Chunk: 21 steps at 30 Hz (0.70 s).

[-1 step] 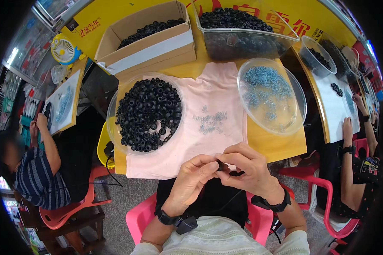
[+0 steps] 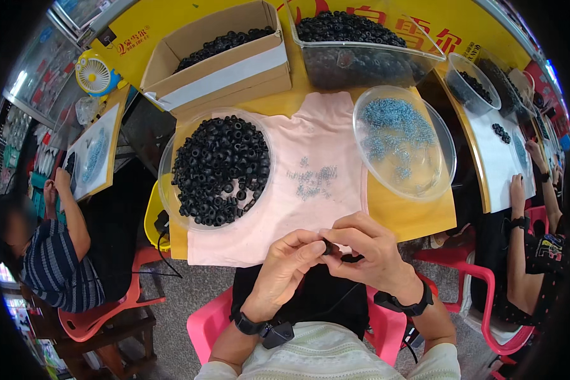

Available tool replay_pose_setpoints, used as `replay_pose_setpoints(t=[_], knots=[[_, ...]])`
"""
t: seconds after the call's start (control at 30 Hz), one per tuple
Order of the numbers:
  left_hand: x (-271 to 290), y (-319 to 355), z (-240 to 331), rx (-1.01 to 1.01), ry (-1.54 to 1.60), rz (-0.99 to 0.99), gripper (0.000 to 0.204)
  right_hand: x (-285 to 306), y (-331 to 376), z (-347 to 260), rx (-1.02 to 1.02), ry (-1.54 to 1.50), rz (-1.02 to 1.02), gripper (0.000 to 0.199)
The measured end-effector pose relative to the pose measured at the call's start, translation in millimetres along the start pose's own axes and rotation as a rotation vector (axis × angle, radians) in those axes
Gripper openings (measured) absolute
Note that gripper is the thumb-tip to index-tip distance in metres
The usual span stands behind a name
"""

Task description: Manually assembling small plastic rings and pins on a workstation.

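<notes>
My left hand [image 2: 289, 265] and my right hand [image 2: 372, 252] meet over the near edge of a pink cloth [image 2: 278, 228]. Between their fingertips they pinch a small black ring-shaped part [image 2: 329, 247]. A second black piece [image 2: 352, 258] shows under the curled fingers of my right hand. To the left stands a round clear tub [image 2: 165, 190] heaped with hollow black parts [image 2: 218, 164]. Tiny bluish clear pieces [image 2: 313, 182] lie scattered on the cloth. More of these bluish pieces [image 2: 396, 123] fill a clear oval tray [image 2: 424, 190] at the right.
At the back stand a cardboard box [image 2: 221, 82] and a clear plastic bin [image 2: 361, 69], both full of black parts. A yellow bucket [image 2: 155, 221] sits beside the table [image 2: 411, 218]. People work at side tables, one at left [image 2: 57, 253] and others at right [image 2: 519, 253].
</notes>
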<state>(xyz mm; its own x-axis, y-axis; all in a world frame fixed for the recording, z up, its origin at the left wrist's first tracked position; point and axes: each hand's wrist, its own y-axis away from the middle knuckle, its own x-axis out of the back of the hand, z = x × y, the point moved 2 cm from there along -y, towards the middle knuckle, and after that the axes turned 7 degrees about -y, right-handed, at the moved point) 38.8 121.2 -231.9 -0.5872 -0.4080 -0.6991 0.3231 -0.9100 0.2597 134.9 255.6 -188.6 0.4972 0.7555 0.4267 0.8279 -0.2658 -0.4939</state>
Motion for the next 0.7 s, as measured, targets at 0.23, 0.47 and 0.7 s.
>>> replay_pose_setpoints(t=[0.23,0.47,0.7], knots=[[0,-4,-5,-0.006,0.086,0.012,0.009,1,0,-1,-0.105,-0.017,-0.081,0.040],[2,-4,-1,-0.010,0.014,0.082,0.011,-1,-7,-2,0.059,0.435,-0.266,0.043],[-1,-2,-5,0.035,-0.025,0.007,0.017,0,-6,10,0.112,0.497,-0.344,0.036]])
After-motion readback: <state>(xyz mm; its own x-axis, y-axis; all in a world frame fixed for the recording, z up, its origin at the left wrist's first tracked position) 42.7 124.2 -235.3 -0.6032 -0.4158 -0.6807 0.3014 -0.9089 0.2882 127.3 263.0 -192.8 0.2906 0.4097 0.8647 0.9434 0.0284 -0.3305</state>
